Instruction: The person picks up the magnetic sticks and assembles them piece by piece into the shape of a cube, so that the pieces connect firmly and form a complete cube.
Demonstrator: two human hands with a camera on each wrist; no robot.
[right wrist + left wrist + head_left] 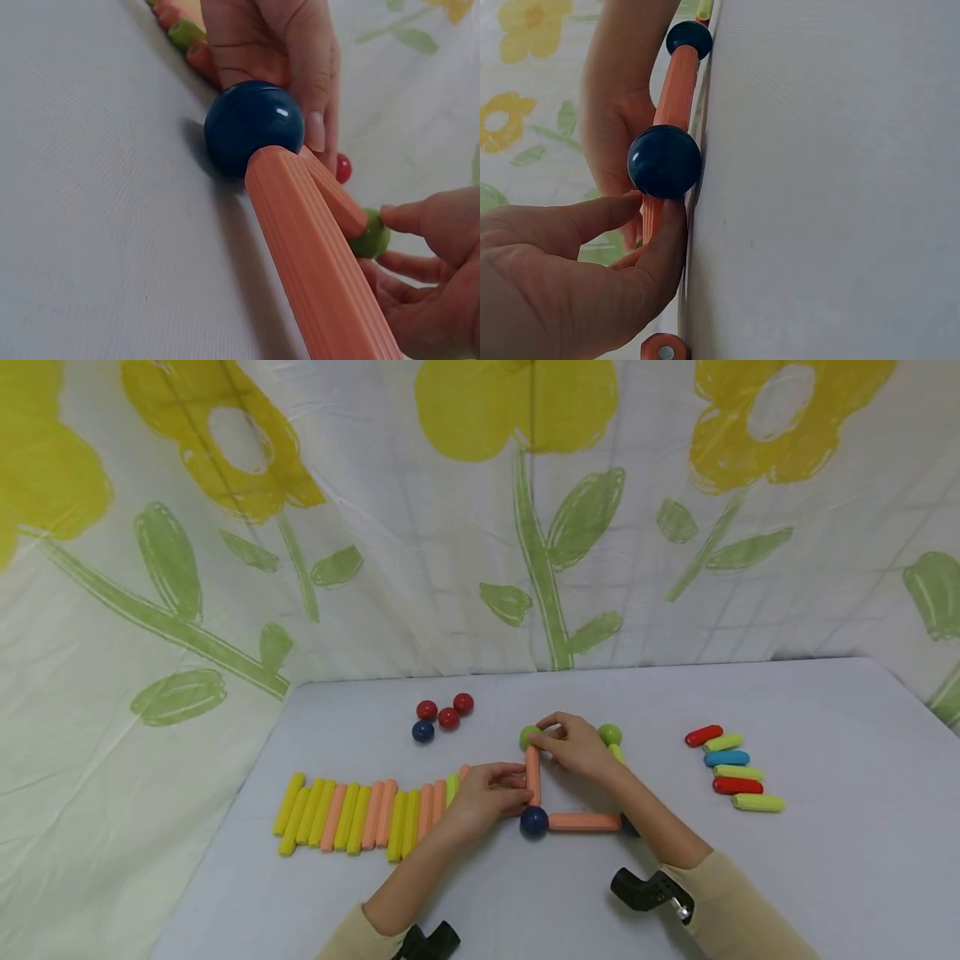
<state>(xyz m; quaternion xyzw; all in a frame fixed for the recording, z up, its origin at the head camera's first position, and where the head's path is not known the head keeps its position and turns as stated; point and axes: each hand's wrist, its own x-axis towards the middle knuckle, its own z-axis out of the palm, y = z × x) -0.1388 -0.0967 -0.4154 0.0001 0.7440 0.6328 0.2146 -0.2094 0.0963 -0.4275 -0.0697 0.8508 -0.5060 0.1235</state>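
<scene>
My left hand (480, 800) pinches a salmon-coloured ridged rod (533, 777) close to a dark blue ball (535, 822) at its near end. At the rod's far end, my right hand (576, 747) holds a green ball (372, 235) between thumb and fingers. From the blue ball a second salmon rod (584, 822) runs right to another blue ball (689, 40), which my right forearm partly covers in the head view. Beyond that forearm, a second green ball (610, 734) touches a yellow-green rod (617, 752), mostly hidden.
A row of yellow and salmon rods (352, 817) lies at left, its right end behind my left hand. Several red balls (448, 718) and one blue ball (423, 731) sit at the back. Short red, blue and lime rods (726, 759) lie at right. A flowered curtain (420, 593) hangs behind.
</scene>
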